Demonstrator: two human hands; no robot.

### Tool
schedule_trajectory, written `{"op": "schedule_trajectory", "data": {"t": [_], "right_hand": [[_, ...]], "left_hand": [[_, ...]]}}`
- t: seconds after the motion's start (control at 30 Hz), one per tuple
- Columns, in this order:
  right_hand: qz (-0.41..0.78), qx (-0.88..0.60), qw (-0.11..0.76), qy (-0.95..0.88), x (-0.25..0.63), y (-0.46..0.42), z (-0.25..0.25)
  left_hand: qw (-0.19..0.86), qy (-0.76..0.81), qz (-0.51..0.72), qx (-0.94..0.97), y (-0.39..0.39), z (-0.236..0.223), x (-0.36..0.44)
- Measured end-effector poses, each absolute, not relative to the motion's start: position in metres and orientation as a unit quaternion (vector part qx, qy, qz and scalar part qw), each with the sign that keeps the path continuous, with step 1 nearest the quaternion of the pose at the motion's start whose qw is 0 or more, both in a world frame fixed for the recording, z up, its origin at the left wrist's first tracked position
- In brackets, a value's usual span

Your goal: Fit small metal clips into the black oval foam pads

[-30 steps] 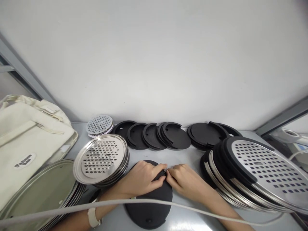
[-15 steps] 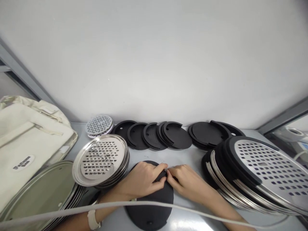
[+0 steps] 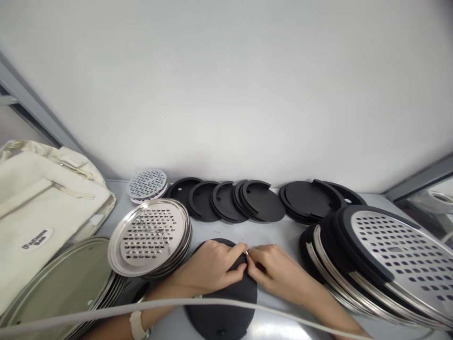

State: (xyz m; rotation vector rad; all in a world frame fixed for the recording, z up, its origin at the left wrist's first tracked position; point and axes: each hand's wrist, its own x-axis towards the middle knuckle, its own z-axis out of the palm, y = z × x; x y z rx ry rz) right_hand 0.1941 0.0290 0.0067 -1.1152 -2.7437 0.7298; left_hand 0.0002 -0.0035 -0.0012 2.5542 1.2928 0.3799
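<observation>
A round black disc (image 3: 226, 307) lies on the table in front of me, partly covered by my hands. My left hand (image 3: 212, 264) rests across its upper part, thumb and index finger brought together around something dark that I cannot make out. Fingertip to fingertip with it, my right hand (image 3: 271, 267) pinches a small shiny piece (image 3: 247, 253) near the disc's upper right rim. Most of that piece is hidden by the fingers. A light band circles my left wrist.
Left are a cream bag (image 3: 46, 203), stacked green round plates (image 3: 60, 283) and perforated metal discs (image 3: 152, 236). Several black rimmed discs (image 3: 264, 200) line the wall. A large stack of perforated plates (image 3: 399, 245) stands right. A white cable (image 3: 212, 302) crosses in front of my forearms.
The view has shifted slightly. Both hands stay together over the disc, with small finger movements; a shiny bit shows more plainly between the fingertips.
</observation>
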Motion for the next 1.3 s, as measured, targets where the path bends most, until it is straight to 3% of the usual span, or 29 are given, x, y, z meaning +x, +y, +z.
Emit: {"op": "schedule_trajectory", "data": {"t": [1.3], "right_hand": [[0.295,-0.354,0.053,-0.886,0.1931,0.0277,0.0029]], "left_hand": [[0.063,0.436,0.129,0.888,-0.0104,0.0000,-0.0010]]}}
